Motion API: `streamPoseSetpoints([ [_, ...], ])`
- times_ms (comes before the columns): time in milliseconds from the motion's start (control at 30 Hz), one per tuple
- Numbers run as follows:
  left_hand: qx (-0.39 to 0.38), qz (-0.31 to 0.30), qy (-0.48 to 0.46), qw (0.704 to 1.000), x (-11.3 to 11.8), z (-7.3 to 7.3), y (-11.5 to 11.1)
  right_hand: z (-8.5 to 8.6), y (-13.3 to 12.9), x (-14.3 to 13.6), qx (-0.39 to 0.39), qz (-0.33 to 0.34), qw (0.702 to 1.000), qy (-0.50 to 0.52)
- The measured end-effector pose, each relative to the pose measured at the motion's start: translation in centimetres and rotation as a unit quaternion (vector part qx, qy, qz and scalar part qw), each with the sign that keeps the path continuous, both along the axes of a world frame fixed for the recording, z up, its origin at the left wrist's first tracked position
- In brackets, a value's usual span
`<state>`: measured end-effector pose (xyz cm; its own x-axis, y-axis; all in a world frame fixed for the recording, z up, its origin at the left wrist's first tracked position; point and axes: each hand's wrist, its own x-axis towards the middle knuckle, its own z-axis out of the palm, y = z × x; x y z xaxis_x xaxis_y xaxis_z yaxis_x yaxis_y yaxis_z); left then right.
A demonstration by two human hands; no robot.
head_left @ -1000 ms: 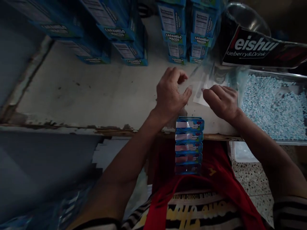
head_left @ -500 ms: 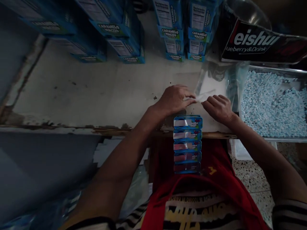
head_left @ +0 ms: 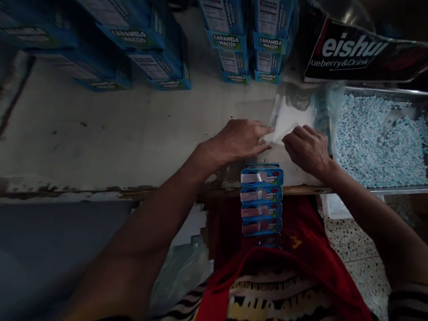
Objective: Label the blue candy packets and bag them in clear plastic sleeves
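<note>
My left hand hovers over the table with its thumb and fingers apart, and nothing shows gripped between them. To its right, my right hand is closed in a pinch on a thin, clear piece of plastic film, mostly hidden by the fingers. Under the hands lies a clear plastic bag on the white surface. Nearer my body, a column of several small blue packs marked "Caramelo Macizo" runs from the table edge down in front of the red apron.
A metal tray of small pale blue and white candies stands at the right. Behind it is a black carton. Stacked blue display boxes line the back of the worn white table.
My left fingers have parted from the plastic they were pinching. The right hand keeps its pinch, turned slightly. The view has shifted a little.
</note>
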<state>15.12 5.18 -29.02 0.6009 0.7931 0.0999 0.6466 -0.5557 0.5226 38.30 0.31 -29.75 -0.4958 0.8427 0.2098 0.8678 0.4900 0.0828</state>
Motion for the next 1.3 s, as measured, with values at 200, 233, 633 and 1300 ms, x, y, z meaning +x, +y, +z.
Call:
streamPoseSetpoints([
  [200,-0.047,0.036,-0.209,0.976,-0.4,3.6,2.2,6.5,4.8,-2.7,0.006,-0.052,0.998,-0.022],
  [233,-0.016,0.039,-0.204,0.978,-0.5,4.6,2.6,7.7,5.4,-3.2,0.007,-0.055,0.998,-0.028],
  [633,0.197,-0.012,0.078,0.977,-3.1,10.3,-0.6,6.9,3.5,-3.1,0.074,0.044,0.996,0.026],
  [1300,0.047,0.029,0.161,0.985,-2.2,-3.0,0.2,-2.1,2.6,-3.5,-0.180,-0.010,0.983,-0.028],
])
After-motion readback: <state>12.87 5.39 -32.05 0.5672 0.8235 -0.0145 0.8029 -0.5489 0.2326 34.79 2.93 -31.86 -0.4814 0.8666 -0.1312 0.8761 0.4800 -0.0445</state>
